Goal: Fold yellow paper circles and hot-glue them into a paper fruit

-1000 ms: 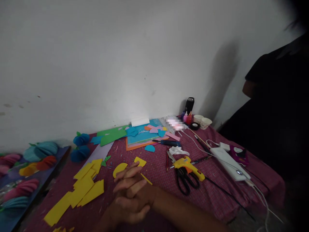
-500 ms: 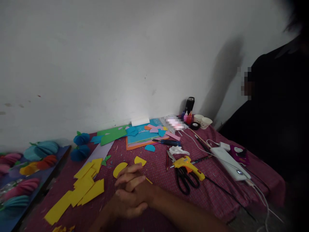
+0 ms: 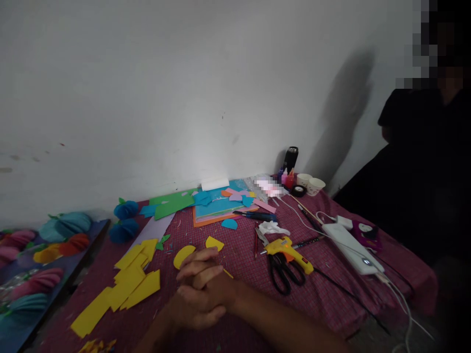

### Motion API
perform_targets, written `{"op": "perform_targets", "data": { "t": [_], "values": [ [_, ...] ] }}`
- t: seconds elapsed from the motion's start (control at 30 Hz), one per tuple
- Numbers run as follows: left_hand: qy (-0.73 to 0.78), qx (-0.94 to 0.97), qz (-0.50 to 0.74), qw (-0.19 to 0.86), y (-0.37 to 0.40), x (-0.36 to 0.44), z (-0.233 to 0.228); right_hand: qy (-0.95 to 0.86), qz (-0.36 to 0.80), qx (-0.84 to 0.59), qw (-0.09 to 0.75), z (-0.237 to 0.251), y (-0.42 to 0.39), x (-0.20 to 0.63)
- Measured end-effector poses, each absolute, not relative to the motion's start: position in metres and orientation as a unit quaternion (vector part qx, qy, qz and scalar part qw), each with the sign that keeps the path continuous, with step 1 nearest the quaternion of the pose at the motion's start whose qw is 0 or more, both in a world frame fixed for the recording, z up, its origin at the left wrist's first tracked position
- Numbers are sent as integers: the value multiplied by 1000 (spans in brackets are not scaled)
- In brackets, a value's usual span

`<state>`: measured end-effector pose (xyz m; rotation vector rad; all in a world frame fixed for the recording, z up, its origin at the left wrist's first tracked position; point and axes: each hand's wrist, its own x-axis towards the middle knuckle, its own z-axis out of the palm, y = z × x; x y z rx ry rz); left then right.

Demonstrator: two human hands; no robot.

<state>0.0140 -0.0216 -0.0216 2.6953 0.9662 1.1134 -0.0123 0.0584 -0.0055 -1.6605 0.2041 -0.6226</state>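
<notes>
My left hand [image 3: 186,306] and my right hand [image 3: 215,287] are clasped over the front of the table, their fingers interlaced. Both are closed on each other, and no object shows between them. Just beyond the fingers lie yellow half-round paper pieces [image 3: 184,256], one partly covered by my hands. Yellow paper strips [image 3: 128,282] are piled to the left. On the right a yellow hot glue gun [image 3: 289,252] rests over black-handled scissors [image 3: 281,277].
Coloured paper sheets [image 3: 206,210], a utility knife [image 3: 253,215] and a white power bank [image 3: 351,247] with cables lie farther back. Paper cups [image 3: 315,186] and a black flask [image 3: 291,158] stand near the wall. Paper pumpkins [image 3: 68,225] sit left. A person in dark clothes [image 3: 423,162] is at right.
My hands stay clasped in the same place. The view has shifted slightly, and the person at the right has moved farther right and leans back more upright.
</notes>
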Motion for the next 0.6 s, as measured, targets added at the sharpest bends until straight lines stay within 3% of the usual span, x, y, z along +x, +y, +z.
{"op": "perform_targets", "data": {
  "t": [0.37, 0.6],
  "values": [
    [313, 876, 365, 49, -22, 14, -22, 57, -279, -734, 617, -29, 62, -20],
    [303, 877, 366, 68, -21, 12, -27, 157, -345, -701, 604, -23, 82, -6]
  ]
}}
